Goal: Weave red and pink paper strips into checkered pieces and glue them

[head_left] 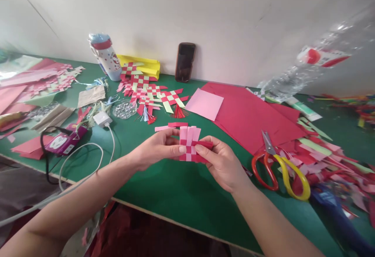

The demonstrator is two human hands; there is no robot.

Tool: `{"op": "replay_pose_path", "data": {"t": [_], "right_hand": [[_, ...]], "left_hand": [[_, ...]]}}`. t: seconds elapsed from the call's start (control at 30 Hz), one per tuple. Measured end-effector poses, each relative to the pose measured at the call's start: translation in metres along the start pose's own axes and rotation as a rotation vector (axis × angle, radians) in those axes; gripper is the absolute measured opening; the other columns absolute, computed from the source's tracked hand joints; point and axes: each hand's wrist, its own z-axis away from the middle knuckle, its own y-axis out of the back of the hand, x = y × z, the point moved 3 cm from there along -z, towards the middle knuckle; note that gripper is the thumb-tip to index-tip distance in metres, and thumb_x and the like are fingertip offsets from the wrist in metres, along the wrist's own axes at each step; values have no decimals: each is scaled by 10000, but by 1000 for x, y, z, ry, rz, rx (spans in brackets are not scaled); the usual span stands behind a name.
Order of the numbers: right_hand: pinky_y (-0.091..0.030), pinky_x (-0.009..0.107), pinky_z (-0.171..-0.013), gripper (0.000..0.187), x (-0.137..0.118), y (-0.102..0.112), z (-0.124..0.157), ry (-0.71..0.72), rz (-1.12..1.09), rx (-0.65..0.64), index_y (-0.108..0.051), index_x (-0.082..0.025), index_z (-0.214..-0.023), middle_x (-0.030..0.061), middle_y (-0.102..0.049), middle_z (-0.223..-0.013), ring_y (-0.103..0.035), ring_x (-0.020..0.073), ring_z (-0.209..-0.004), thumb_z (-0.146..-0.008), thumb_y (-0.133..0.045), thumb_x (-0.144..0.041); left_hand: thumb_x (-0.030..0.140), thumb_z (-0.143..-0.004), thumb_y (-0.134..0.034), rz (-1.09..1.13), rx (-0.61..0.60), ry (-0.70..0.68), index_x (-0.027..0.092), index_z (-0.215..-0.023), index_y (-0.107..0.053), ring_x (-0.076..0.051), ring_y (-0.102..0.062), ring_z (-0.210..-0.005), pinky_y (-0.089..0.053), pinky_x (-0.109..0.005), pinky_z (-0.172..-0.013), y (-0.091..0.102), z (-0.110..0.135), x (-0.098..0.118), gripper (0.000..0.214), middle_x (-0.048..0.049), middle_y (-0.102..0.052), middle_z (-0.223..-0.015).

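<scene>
Between my two hands, above the green table, is a small woven paper piece (189, 147) of red and pink strips in a checkered pattern. My left hand (166, 145) pinches its left edge, thumb in front and fingers behind. At the right edge, my right hand (215, 155) grips it the same way, with a folded red strip by the thumb. Pink strips stand up loose along the top. Just behind my left hand lie a loose red strip (177, 124) and a pink strip.
Scissors (271, 159) with red and yellow handles lie right, beside paper scraps (331, 159). Red sheets (249, 112) and a pink square (205, 104) are behind. Finished woven pieces (146, 89), a bottle (106, 56), a phone (185, 62) and a cabled purple power strip (66, 140) stand around.
</scene>
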Motion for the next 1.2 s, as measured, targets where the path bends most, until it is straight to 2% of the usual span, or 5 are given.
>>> {"op": "replay_pose_path", "data": {"t": [0.17, 0.37, 0.67, 1.0, 1.2], "right_hand": [[-471, 293, -709, 297, 15, 8, -7, 74, -1, 133, -600, -200, -789, -21, -615, -739, -564, 130, -719, -760, -763, -446], [-449, 287, -702, 286, 26, 12, -4, -3, -10, 107, -592, -202, -785, -22, -601, -751, -532, 132, -728, -783, -748, -442], [-430, 266, -669, 276, 31, 15, -3, -121, -84, 49, -589, -210, -806, -20, -618, -735, -528, 121, -695, -832, -702, -461], [-455, 277, -690, 262, 29, 16, -5, -147, -127, 39, -598, -227, -860, -10, -651, -783, -563, 132, -724, -845, -685, -473], [-420, 257, -635, 280, 29, 17, -5, -127, -50, 48, -578, -217, -807, -35, -582, -699, -500, 107, -649, -836, -698, -469]], "left_hand": [[354, -723, -843, 78, 11, 154, 113, -1098, -618, -166, -723, -753, -582, -244, -657, -7, -17, -19, 500, -83, -723, -905], [325, -726, -846, 173, 34, 186, 117, -1032, -655, -130, -720, -680, -581, -187, -587, -10, -21, -36, 417, -40, -730, -810], [326, -702, -860, 187, 49, 251, 94, -975, -660, -128, -714, -647, -587, -185, -575, -6, -20, -35, 410, -41, -732, -765], [298, -721, -849, 170, 42, 259, 92, -969, -681, -123, -718, -647, -600, -179, -584, -2, -21, -35, 364, -39, -734, -755], [313, -709, -854, 150, 38, 274, 97, -925, -680, -126, -716, -654, -601, -187, -590, -1, -20, -34, 352, -44, -734, -763]]}}
